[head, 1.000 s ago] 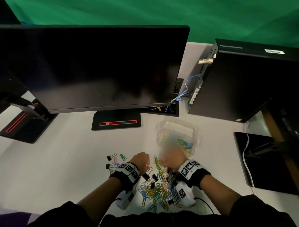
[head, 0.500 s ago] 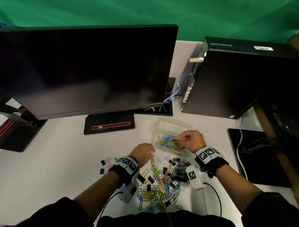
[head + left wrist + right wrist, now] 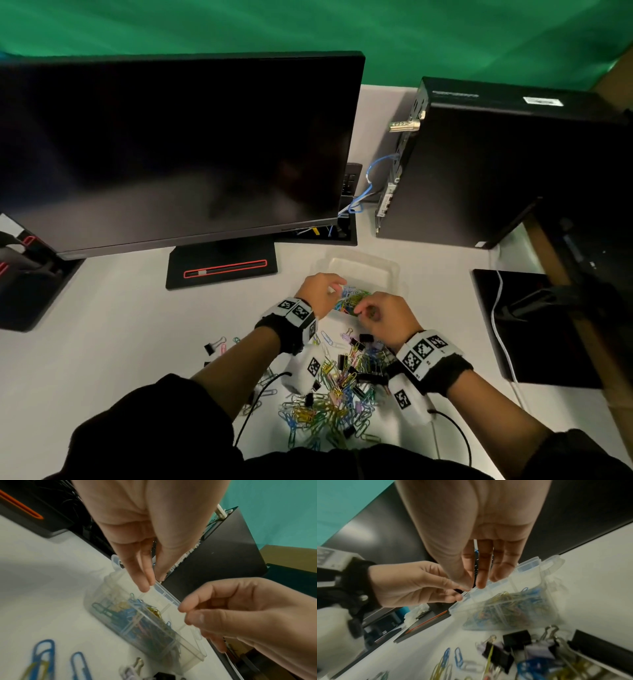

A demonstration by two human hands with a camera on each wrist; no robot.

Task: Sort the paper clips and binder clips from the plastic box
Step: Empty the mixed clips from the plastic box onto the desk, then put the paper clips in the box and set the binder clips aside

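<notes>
Hands: left hand (image 3: 320,293) and right hand (image 3: 385,317) pinch the rim of the plastic box (image 3: 363,274), fingers narrow.
Box: light, thin-walled, likely slippery (best taken by its rim); partly filled with paper clips (image 3: 130,615).
Surface: white, a loose pile of paper clips and binder clips (image 3: 334,394) nearest the person.
Room: monitor (image 3: 171,147), computer case (image 3: 507,164), green backdrop.

From my remote seat I can read nothing: the white sticker (image 3: 543,101) and faint lettering on the black computer case (image 3: 513,164) stay too blurred.
</notes>
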